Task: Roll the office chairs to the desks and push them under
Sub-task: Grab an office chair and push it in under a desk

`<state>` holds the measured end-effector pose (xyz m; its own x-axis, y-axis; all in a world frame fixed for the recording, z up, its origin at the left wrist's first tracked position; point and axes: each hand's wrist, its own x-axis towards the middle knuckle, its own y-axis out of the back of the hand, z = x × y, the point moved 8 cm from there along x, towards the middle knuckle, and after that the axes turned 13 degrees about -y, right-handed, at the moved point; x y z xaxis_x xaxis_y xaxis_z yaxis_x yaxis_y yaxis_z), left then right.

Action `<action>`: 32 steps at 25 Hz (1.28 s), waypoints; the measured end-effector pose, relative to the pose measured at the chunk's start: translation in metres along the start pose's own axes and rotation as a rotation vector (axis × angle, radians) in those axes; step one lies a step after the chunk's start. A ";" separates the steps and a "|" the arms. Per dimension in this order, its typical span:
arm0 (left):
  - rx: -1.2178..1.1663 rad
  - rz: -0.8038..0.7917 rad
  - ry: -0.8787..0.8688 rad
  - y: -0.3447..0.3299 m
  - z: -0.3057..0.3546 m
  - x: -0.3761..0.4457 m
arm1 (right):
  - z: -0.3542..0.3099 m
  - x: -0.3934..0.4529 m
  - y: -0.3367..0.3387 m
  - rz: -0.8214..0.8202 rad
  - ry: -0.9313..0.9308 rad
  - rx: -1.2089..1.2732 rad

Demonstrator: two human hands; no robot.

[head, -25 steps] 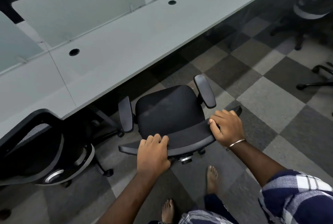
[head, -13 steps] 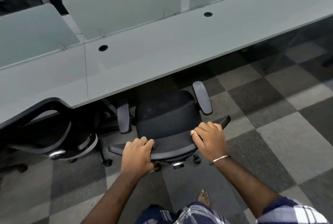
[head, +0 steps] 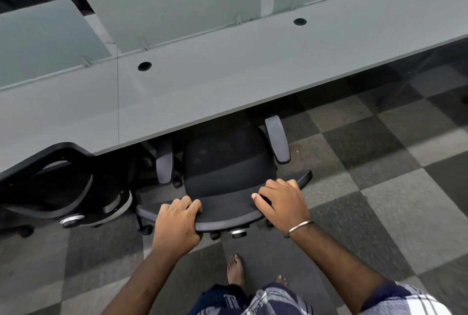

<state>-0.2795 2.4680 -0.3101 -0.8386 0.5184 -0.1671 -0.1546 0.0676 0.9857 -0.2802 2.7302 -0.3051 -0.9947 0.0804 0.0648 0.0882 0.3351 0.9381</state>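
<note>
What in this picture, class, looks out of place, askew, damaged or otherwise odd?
Nothing stands out. Both hands, left hand and right hand, grip the backrest of the black office chair, whose seat is partly under the grey desk. A second chair sits at the desk to the left.

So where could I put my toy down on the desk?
The desk top is bare from the divider panels down to its front edge, between the two cable holes. Below the edge it is crowded: the chair held by both hands, and a second chair to its left.
</note>
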 end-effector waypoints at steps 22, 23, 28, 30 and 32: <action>-1.100 -0.405 0.237 -0.065 -0.036 0.015 | 0.010 0.020 -0.096 -0.905 -0.164 -0.255; -1.040 -0.353 0.356 -0.078 -0.055 0.023 | 0.008 0.022 -0.102 -0.937 -0.137 -0.254; -1.150 -0.144 0.988 -0.159 -0.135 0.026 | -0.001 0.028 -0.133 -1.023 -0.103 -0.205; -1.148 -0.091 1.163 -0.182 -0.156 0.020 | 0.001 0.026 -0.143 -1.048 -0.120 -0.172; -1.112 -0.072 1.222 -0.197 -0.167 0.021 | 0.004 0.027 -0.148 -1.053 -0.139 -0.132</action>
<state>-0.3540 2.3229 -0.5118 -0.6191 -0.4294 -0.6575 -0.0320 -0.8227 0.5675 -0.3198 2.6870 -0.4434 -0.5510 -0.0809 -0.8306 -0.8261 0.1944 0.5290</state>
